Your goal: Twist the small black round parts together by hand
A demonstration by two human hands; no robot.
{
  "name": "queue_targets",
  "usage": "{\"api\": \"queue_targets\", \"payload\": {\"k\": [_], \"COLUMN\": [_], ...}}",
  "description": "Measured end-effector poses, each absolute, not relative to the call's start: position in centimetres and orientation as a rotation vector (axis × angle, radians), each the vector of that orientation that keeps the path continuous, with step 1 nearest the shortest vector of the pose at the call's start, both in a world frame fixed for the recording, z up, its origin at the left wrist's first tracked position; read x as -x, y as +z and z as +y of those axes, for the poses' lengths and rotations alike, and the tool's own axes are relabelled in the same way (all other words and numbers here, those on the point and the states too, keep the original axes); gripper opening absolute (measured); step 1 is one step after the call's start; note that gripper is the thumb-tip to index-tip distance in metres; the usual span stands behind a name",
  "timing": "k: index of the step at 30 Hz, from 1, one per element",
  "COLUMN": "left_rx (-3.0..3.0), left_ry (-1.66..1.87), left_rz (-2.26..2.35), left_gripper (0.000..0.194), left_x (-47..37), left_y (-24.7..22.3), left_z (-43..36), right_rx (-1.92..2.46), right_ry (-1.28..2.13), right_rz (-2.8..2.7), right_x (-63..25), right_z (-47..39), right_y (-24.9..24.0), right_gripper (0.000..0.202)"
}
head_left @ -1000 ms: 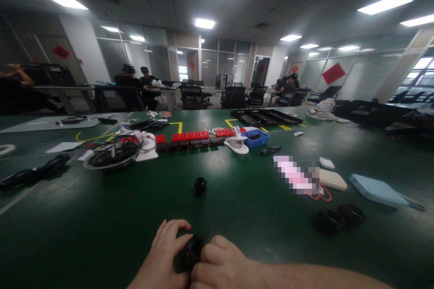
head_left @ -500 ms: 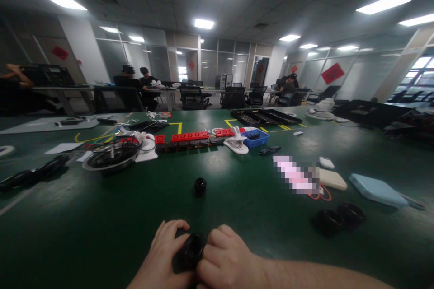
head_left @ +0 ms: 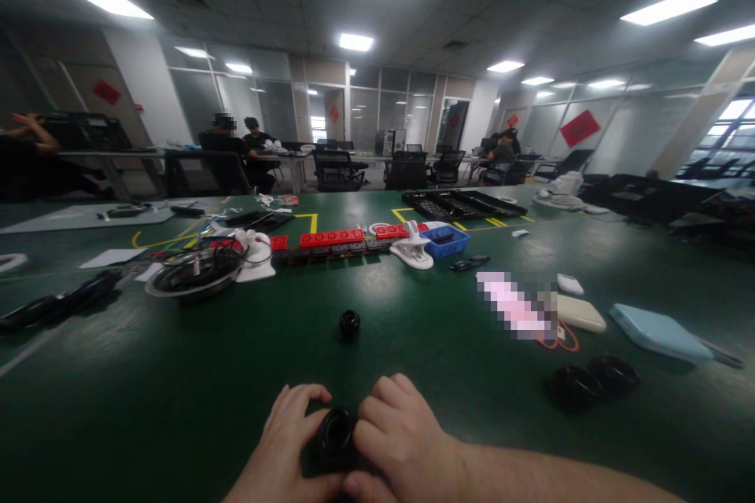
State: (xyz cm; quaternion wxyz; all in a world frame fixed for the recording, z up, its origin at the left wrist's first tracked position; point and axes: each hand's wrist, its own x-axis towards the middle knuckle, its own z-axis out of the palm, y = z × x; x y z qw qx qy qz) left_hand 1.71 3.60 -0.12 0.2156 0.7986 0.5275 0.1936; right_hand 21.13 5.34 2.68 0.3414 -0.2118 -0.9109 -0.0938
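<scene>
At the bottom centre, a black ring-shaped part (head_left: 338,431) with a round opening on top stands between my hands. My left hand (head_left: 289,440) curves round its left side, thumb and fingers on it. My right hand (head_left: 398,436) is closed against its right side; its fingers are curled, and what they grip, if anything, is hidden. Farther forward on the green table (head_left: 283,346) sits a small black round part (head_left: 349,324). Two larger black rings lie to the right, a left one (head_left: 575,387) and a right one (head_left: 614,374).
A metal bowl (head_left: 194,275) with cables is at left. Red and black blocks (head_left: 332,238), a white clamp (head_left: 413,247) and a blue basket (head_left: 447,242) line the middle. A cream case (head_left: 581,313) and light-blue case (head_left: 657,332) lie right. People sit at tables behind.
My right hand has shifted slightly up and to the right against the black part. My left hand has hardly moved.
</scene>
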Motion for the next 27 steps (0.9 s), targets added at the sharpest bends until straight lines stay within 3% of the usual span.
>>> {"api": "queue_targets", "payload": {"k": [27], "left_rx": [-2.285], "left_ry": [0.452], "left_rz": [1.450], "left_gripper": [0.038], "left_x": [-2.0], "left_y": [-0.4], "left_z": [3.5], "right_rx": [0.779], "right_ry": [-0.140], "right_rz": [-2.487], "right_x": [-20.2], "right_z": [5.5], "right_y": [2.2], "right_gripper": [0.079]}}
